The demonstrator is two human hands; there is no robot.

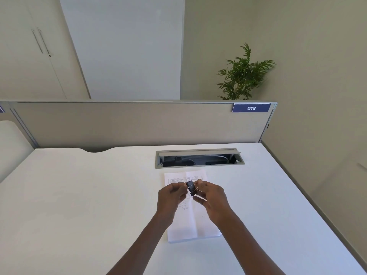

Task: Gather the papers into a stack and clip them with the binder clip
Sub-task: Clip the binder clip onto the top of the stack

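Both hands, left hand [172, 193] and right hand [213, 195], pinch a black binder clip [191, 187] above stacked papers [190, 221]. The white bench [79, 205] meets a beige partition [129, 124]; a potted plant [243, 76] stands behind.

Head-worn wide view looks forward and down, close over the desk [79, 195].

White desk [79, 195] with open cable tray [199, 158], beige partition [139, 124] labelled 018, potted palm [243, 76], cupboard [29, 56]
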